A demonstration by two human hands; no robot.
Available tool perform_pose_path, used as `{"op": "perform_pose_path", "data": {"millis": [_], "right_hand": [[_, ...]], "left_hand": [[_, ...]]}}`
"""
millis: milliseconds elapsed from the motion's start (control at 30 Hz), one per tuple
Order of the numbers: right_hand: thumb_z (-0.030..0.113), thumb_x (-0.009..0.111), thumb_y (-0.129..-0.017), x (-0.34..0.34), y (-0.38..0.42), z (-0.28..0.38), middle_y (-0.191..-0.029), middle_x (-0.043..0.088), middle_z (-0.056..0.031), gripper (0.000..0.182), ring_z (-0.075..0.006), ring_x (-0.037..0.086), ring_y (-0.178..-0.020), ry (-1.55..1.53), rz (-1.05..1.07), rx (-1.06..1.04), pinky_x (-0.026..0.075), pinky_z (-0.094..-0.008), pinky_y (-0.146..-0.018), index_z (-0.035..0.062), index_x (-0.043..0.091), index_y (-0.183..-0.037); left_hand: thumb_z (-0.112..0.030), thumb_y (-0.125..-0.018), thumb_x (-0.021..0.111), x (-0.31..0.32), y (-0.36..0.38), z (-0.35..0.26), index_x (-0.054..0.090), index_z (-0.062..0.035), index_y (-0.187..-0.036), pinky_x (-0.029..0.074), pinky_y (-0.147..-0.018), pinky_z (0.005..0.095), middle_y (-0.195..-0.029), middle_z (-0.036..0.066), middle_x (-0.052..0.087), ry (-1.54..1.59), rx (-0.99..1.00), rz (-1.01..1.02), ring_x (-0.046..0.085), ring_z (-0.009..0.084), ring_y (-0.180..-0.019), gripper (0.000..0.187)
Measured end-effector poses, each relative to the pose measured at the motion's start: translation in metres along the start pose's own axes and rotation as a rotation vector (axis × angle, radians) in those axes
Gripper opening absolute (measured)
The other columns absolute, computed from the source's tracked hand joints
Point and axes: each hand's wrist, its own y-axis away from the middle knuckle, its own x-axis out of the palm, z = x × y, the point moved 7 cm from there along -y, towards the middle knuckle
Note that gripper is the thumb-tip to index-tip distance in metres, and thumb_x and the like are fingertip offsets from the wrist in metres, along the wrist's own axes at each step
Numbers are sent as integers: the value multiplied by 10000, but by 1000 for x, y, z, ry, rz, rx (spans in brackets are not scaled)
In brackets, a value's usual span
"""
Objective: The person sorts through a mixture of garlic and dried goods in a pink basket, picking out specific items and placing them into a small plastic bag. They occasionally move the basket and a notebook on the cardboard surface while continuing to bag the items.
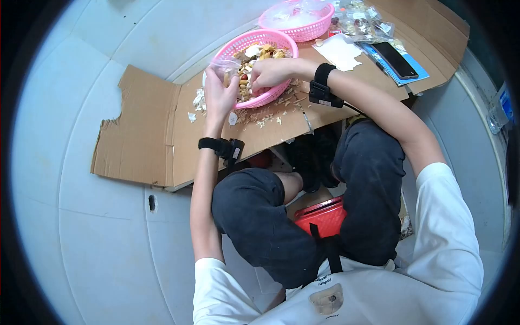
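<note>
The round pink basket [260,37] has lots of little holes and sits on the brown cardboard [197,138]. Inside it is a messy heap of small food bits [265,53], white, yellow and brown, with a round red one too. A thin see-through bag [226,65] is in the left hand [219,96], over the basket's left edge

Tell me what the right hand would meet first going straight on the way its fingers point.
Most likely the mixed pieces in the nearer pink basket: the right hand points down into them. Depth is unclear, so its fingertips may already touch them.
</note>
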Motion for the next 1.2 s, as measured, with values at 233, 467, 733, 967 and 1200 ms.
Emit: {"op": "perform_pose_path", "data": {"millis": [233,467,733,967,1200], "right_hand": [[26,578,-825,-11,11,-4,-984,746,-174,350,-256,719,-935,90,-144,78,554,-338,-826,-8,714,-1146],[6,635,-746,-7,5,-7,-1070,730,-154,374,-295,690,-1008,185,-120,55,541,-375,-876,38,728,-1107],[43,612,-769,-8,13,0,-1006,742,-144,311,-286,700,-949,209,-56,120,543,-382,-836,46,751,-1047],[-7,558,-773,1,10,-3,-1066,743,-145,410,-270,706,-983,180,16,98,540,-367,-867,63,744,-1132],[37,598,-792,3,3,-7,-1074,741,-147,381,-265,696,-1004,293,83,177,535,-368,-873,69,741,-1144]], "left_hand": [[-171,-829,700,5,1,-3,479,77,-1171,502,-870,434,-1069,251,638,-14,15,-17,652,367,-1001,476],[-175,-828,705,2,5,-16,478,82,-1149,529,-792,427,-1008,244,648,52,-47,24,676,353,-898,470],[-178,-826,711,2,3,-9,486,76,-1140,526,-786,424,-1014,240,648,20,19,-5,677,341,-900,462],[-181,-813,717,4,1,-2,488,74,-1140,498,-862,441,-1048,251,643,-16,43,-7,652,377,-989,474],[-179,-807,717,1,2,-7,487,78,-1144,492,-863,441,-1061,255,637,-25,52,-8,644,381,-998,482]]}}
